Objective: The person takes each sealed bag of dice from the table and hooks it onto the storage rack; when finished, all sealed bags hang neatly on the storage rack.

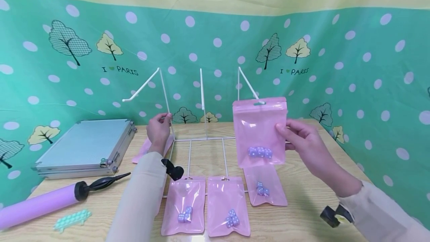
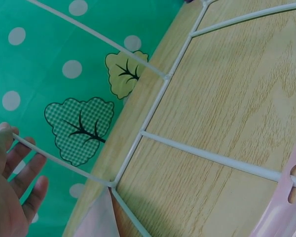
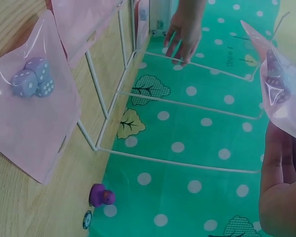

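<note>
My right hand [image 1: 307, 148] pinches the right edge of a pink zip bag [image 1: 243, 133], thumb in front and fingers behind. Several pale purple dice [image 1: 260, 152] show inside it. The bag is upright, its hang hole right at the tip of the right upper hook [image 1: 248, 81] of a white wire rack [image 1: 202, 89]. At the rack's left upright, my left hand [image 1: 158, 130] pinches the thin rod [image 2: 64, 163] between thumb and fingers. Lower down, more pink bags with dice hang at the front: a left one [image 1: 174, 197], a middle one [image 1: 225, 197] and a right one [image 1: 268, 176].
A silver case [image 1: 87, 141] lies at the back left. In front of it are a purple hand pump [image 1: 47, 202] with a black nozzle and a teal bumpy toy [image 1: 72, 219]. Beyond the rack stands a purple rubber duck [image 3: 99, 195]. A green patterned cloth [image 1: 215, 55] hangs behind.
</note>
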The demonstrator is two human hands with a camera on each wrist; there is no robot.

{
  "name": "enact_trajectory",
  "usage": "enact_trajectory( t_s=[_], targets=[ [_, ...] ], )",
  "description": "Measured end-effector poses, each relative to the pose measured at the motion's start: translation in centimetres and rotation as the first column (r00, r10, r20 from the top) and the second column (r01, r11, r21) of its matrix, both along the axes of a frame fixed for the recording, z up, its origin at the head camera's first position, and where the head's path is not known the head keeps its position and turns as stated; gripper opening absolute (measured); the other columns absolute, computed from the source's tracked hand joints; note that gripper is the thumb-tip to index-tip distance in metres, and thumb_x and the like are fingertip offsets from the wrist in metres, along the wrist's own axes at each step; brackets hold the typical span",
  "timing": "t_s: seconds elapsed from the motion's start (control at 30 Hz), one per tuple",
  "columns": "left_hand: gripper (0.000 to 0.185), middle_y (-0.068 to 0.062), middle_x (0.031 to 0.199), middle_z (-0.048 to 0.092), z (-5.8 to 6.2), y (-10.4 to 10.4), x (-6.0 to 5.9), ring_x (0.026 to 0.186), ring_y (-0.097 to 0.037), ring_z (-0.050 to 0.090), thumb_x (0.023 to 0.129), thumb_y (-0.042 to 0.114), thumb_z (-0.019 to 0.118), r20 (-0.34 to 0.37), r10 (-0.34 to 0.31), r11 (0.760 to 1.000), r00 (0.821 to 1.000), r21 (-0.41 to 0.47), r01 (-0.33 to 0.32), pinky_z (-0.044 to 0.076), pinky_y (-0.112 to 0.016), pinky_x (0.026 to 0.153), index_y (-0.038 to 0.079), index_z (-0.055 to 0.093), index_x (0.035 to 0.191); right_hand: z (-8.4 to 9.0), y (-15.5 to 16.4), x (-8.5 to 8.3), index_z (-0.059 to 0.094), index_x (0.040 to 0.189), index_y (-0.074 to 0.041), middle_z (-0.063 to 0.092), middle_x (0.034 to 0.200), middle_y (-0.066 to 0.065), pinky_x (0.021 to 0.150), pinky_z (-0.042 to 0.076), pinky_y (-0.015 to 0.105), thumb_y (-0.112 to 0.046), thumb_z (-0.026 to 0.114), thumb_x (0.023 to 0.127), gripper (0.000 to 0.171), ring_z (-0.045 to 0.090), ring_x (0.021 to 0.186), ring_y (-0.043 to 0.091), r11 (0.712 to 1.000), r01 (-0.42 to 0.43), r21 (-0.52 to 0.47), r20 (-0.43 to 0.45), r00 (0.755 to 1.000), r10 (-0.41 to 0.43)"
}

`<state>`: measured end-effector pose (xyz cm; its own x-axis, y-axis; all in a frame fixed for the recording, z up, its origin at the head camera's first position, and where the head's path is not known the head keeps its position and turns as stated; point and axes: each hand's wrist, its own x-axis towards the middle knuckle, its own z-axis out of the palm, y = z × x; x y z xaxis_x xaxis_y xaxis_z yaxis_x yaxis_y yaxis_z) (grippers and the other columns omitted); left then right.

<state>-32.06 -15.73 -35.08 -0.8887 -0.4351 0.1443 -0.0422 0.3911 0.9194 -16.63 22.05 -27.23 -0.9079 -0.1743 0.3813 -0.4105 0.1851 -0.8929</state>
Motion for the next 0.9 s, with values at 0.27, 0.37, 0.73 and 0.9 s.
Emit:
enact_trajectory(
  t_s=[0.27,0.37,0.73,0.9],
  targets=[
    [0.035,-0.016,0.121,0.071,0.0,0.0,0.0,0.109,-0.032,0.069,0.106,0.031,0.056,0.004,0.002,1.000,1.000,0.000,-0.002,0.052,-0.045,0.095,0.008,0.066,0.131,0.1,-0.6,-0.9,0.059,0.133,0.006,0.071,0.107,-0.001,0.079,0.061,0.031,-0.025,0.055,0.107,0.040,0.070,0.094,0.014,0.995,0.066,0.070,0.056,0.996,-0.070],
    [0.035,-0.016,0.120,0.071,0.0,0.0,0.0,0.108,-0.032,0.070,0.106,0.031,0.057,0.002,0.009,1.000,1.000,0.001,-0.009,0.052,-0.045,0.095,0.009,0.067,0.130,0.0,-1.0,-1.4,0.059,0.132,0.006,0.071,0.105,0.001,0.079,0.061,0.030,-0.028,0.057,0.106,0.042,0.069,0.093,0.013,0.992,0.101,0.074,0.070,0.992,-0.106],
    [0.034,-0.017,0.120,0.071,0.0,0.0,0.2,0.109,-0.033,0.069,0.106,0.029,0.057,-0.010,-0.010,1.000,1.000,0.010,0.010,0.051,-0.046,0.097,0.007,0.067,0.131,-0.4,-2.4,-4.0,0.062,0.128,0.007,0.069,0.095,0.003,0.075,0.061,0.028,-0.031,0.059,0.105,0.044,0.067,0.083,0.010,0.977,0.206,0.061,0.031,0.978,-0.208],
    [0.034,-0.017,0.120,0.071,0.0,0.0,0.2,0.108,-0.032,0.069,0.106,0.029,0.057,-0.010,-0.009,1.000,1.000,0.010,0.009,0.050,-0.046,0.097,0.008,0.067,0.131,-0.3,-2.8,-4.9,0.063,0.125,0.006,0.071,0.093,0.006,0.075,0.061,0.028,-0.032,0.061,0.104,0.043,0.067,0.081,0.009,0.971,0.233,0.054,0.035,0.971,-0.235]
  ],
)
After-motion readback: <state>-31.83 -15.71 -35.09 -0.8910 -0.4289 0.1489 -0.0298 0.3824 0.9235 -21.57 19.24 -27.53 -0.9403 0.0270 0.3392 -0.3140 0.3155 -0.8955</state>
